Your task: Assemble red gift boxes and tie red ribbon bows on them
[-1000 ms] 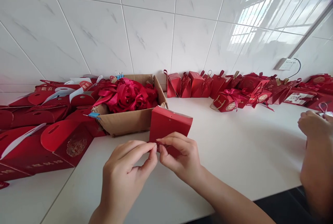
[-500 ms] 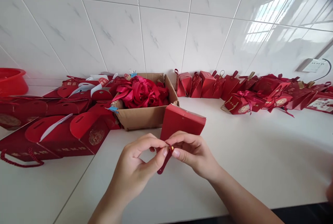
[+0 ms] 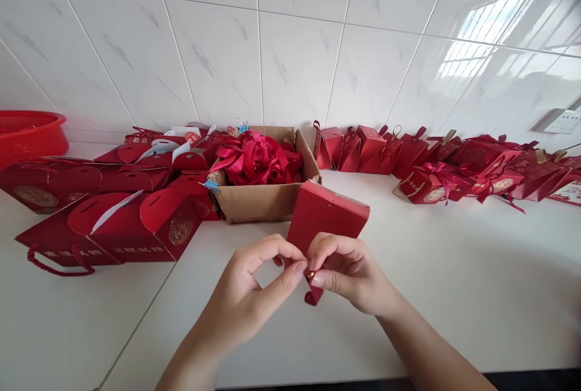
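Observation:
A narrow dark red strap (image 3: 314, 295) is between my fingertips, its lower end hanging below them with a small hole in it. On it, at my fingertips, sits a small gold stud (image 3: 310, 275). My left hand (image 3: 261, 285) pinches the strap from the left with thumb and forefinger. From the right, the thumb and fingers of my right hand (image 3: 356, 270) close on the strap beside the stud. Just behind my hands a plain red box (image 3: 333, 212) stands tilted, small holes near its top edge; my fingers hide its lower part.
A cardboard carton (image 3: 258, 204) of red ribbons (image 3: 256, 158) stands behind the red box. Red gift boxes (image 3: 122, 227) with rope handles crowd the left, near a red basin (image 3: 31, 137). Several smaller red boxes (image 3: 374, 149) line the tiled wall (image 3: 299, 64) on the right.
My view has turned slightly left, so everything appears further right. The strap's loose end has swung from lower left to hang nearly straight below my fingers. Both hands keep their pinch.

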A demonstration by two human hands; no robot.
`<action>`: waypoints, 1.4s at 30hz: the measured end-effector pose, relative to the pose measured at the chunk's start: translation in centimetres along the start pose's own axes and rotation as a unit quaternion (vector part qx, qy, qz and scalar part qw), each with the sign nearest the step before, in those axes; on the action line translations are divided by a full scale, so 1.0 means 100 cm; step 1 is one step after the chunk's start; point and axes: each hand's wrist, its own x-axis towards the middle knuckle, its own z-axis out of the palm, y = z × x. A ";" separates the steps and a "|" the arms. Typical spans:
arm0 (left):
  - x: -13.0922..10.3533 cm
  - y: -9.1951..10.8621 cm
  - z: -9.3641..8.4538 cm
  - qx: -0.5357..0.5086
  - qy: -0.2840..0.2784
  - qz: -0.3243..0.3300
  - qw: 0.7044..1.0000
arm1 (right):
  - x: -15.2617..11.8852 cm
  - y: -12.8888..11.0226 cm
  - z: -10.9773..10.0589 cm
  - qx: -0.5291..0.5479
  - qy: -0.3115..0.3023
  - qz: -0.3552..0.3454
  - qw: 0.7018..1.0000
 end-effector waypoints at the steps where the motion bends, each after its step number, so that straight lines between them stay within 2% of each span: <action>1: 0.001 -0.001 0.001 -0.003 0.010 0.001 1.000 | 0.000 0.000 0.001 -0.018 0.002 -0.013 1.000; 3: 0.005 -0.004 0.001 -0.015 0.056 0.000 0.998 | -0.001 -0.002 0.001 -0.058 0.005 -0.044 0.997; 6: 0.020 -0.008 0.000 -0.021 0.155 0.007 0.988 | -0.002 -0.010 -0.003 -0.115 0.021 -0.115 0.987; 8: 0.034 -0.009 -0.002 0.010 0.184 0.035 0.982 | -0.003 -0.017 -0.008 -0.163 0.052 -0.188 0.967; 11: 0.056 -0.008 -0.002 0.081 0.150 0.074 0.982 | -0.004 -0.028 -0.019 -0.270 0.138 -0.270 0.914; 13: 0.068 -0.008 0.000 0.117 0.123 0.074 0.983 | -0.004 -0.031 -0.026 -0.339 0.192 -0.277 0.878; 15: 0.076 -0.009 0.002 0.133 0.118 0.075 0.981 | -0.004 -0.031 -0.031 -0.376 0.210 -0.251 0.867; 19: 0.082 -0.018 0.009 0.082 0.163 0.149 0.972 | -0.001 -0.025 -0.034 -0.387 0.194 -0.191 0.881; 22: 0.081 -0.022 0.015 -0.001 0.180 0.192 0.965 | 0.002 -0.023 -0.033 -0.372 0.182 -0.222 0.883; 27: 0.063 -0.014 0.021 -0.024 0.211 0.185 0.960 | 0.004 -0.022 -0.027 -0.388 0.155 -0.296 0.859; 30: 0.047 -0.007 0.022 0.007 0.202 0.178 0.963 | 0.005 -0.017 -0.021 -0.387 0.180 -0.314 0.848; 33: 0.034 -0.005 0.020 0.086 0.173 0.177 0.965 | 0.006 -0.010 -0.016 -0.371 0.214 -0.312 0.848; 37: 0.030 -0.007 0.019 0.146 0.146 0.165 0.965 | 0.008 -0.007 -0.014 -0.331 0.224 -0.287 0.870; 42: 0.036 -0.018 0.021 0.184 0.189 0.164 0.951 | 0.006 -0.009 -0.018 -0.276 0.198 -0.240 0.909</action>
